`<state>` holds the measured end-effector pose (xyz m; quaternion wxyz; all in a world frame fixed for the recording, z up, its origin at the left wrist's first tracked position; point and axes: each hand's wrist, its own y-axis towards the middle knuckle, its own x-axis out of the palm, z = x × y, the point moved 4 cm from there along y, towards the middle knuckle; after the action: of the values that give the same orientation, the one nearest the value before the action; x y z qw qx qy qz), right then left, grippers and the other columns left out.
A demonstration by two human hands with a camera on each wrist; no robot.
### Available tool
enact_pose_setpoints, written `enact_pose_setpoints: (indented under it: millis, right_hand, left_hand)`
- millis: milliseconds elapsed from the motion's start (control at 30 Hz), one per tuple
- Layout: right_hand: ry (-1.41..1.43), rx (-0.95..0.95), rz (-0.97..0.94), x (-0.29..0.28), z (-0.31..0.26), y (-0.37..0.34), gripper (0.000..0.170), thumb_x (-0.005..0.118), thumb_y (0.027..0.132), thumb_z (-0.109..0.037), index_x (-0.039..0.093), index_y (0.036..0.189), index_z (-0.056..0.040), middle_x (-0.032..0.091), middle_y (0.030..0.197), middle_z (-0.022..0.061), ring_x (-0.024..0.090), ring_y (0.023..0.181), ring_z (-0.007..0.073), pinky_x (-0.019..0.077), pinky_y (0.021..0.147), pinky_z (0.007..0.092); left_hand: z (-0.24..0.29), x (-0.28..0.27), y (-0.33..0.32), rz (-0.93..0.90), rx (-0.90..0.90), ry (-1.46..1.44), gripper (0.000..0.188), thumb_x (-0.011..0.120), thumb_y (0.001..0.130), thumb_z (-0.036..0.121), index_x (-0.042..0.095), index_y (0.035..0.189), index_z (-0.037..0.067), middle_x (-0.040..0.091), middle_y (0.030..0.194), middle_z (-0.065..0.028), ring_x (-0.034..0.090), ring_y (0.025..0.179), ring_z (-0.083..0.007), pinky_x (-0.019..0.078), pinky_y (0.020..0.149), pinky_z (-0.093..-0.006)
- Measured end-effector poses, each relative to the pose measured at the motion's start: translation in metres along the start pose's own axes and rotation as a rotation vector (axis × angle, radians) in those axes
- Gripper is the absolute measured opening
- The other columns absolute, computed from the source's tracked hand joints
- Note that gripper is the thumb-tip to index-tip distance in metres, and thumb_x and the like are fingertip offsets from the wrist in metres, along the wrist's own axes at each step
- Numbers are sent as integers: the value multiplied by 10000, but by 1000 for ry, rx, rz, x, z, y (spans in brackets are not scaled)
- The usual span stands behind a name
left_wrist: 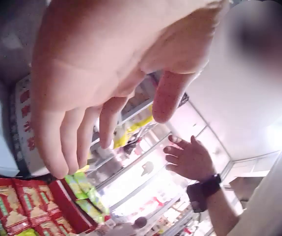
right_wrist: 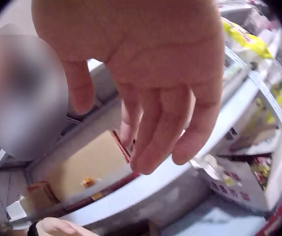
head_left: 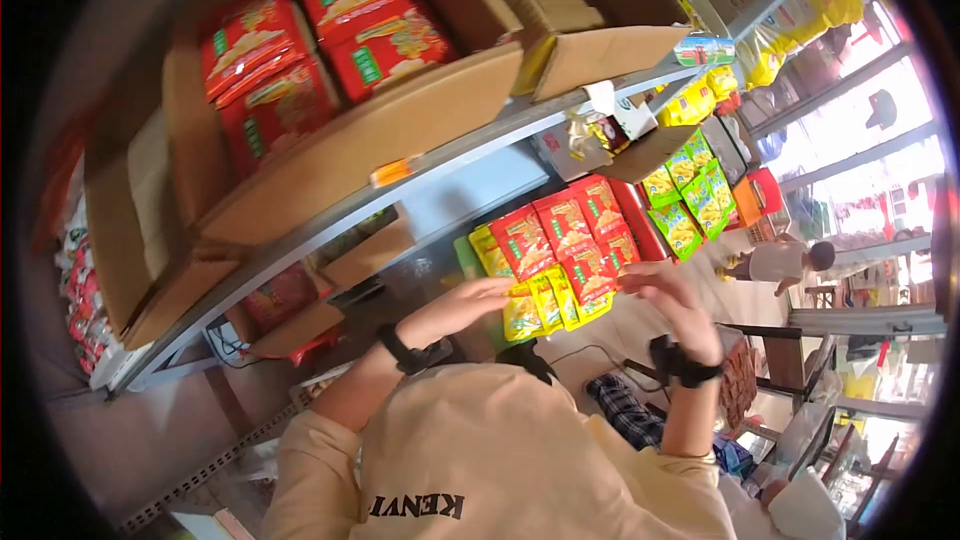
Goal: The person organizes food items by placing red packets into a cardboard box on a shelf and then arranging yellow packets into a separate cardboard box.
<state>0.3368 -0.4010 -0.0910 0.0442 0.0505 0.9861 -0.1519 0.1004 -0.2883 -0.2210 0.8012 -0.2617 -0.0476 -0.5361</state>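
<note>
Red snack packets (head_left: 565, 230) lie in rows in the middle of the head view, with yellow packets (head_left: 555, 302) along their near side. My left hand (head_left: 465, 305) hovers at the left end of the yellow packets, fingers fairly straight; the left wrist view shows nothing in the same hand (left_wrist: 116, 73). On the other side, my right hand (head_left: 675, 305) is beside the nearest red packet, its fingertips overlapping the packets' edge in the head view. Loosely bent fingers with nothing between them show on this hand (right_wrist: 160, 98) in the right wrist view.
Above on a shelf (head_left: 350, 210), an open carton (head_left: 400, 115) holds more red packets. Green packets (head_left: 690, 200) stand to the right of the red ones. A person (head_left: 780, 262) is farther off at the right. Dark checked cloth (head_left: 625, 410) lies near my right forearm.
</note>
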Motion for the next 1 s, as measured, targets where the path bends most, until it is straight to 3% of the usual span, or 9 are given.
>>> enact_pose_setpoints:
  millis: [133,267,433,533,567,667,800,867,1000]
  right_hand:
    - [146,178,35,-19,172,51,351,554,856,-189,527,1126,33,612,998,88,565,938,182,424,825,294]
    - [-277,193,-25,-2,294,100,346,501,882,-183,498,1161,21,586,1104,124,557,989,216,443,829,320]
    - [-470,327,-123,25,276,142,507,551,834,-276,433,1258,-24,510,1218,191,476,1140,327,395,929,367]
    - [-822,-30,101,38,318,163,589,542,799,-219,335,1325,-52,390,1344,173,400,1212,319,356,961,426]
    - [-884,-30,70,44,329,165,639,566,778,-226,311,1342,-65,280,1415,156,310,1277,302,310,990,469]
    - [-1074,33,13,68,326,154,665,588,765,-234,308,1340,-51,314,1394,161,298,1287,284,313,990,453]
    - [-934,12,-55,74,336,147,703,608,748,-228,292,1344,-34,316,1391,151,295,1286,292,305,987,454]
    - [-826,-29,114,66,352,148,740,657,704,-341,348,1313,-56,361,1346,196,364,1219,355,310,979,455]
    - [-519,152,341,53,356,154,530,641,717,-219,505,1168,25,491,1181,223,491,1052,356,402,863,400]
  left_hand:
    - [-114,-38,78,235,-232,-264,455,497,891,281,432,1282,58,442,1304,-101,381,1229,-208,297,1005,-349]
    - [-186,-53,128,483,-358,-371,489,518,857,356,456,1250,72,433,1306,-92,359,1243,-216,282,1001,-380]
    - [-204,-48,162,651,-304,-482,485,491,864,315,420,1280,76,395,1333,-83,339,1246,-235,280,984,-392]
    - [-205,-48,172,700,-154,-551,480,466,874,286,404,1300,74,404,1324,-78,347,1236,-237,280,978,-400]
    - [-209,-51,173,730,-159,-548,480,462,875,281,400,1303,73,404,1325,-76,344,1238,-237,276,980,-399]
    - [-229,-59,170,780,-152,-533,483,456,875,270,391,1312,74,405,1327,-69,336,1243,-238,268,985,-399]
    - [-213,-56,162,744,-150,-489,489,473,863,263,391,1316,97,412,1321,-59,338,1242,-228,263,985,-400]
    - [-210,-58,160,748,-167,-473,486,486,854,260,402,1308,110,429,1302,-54,347,1235,-218,256,986,-402]
    - [-209,-62,158,754,-169,-444,435,511,838,228,450,1255,119,514,1186,-38,444,1141,-193,306,952,-393]
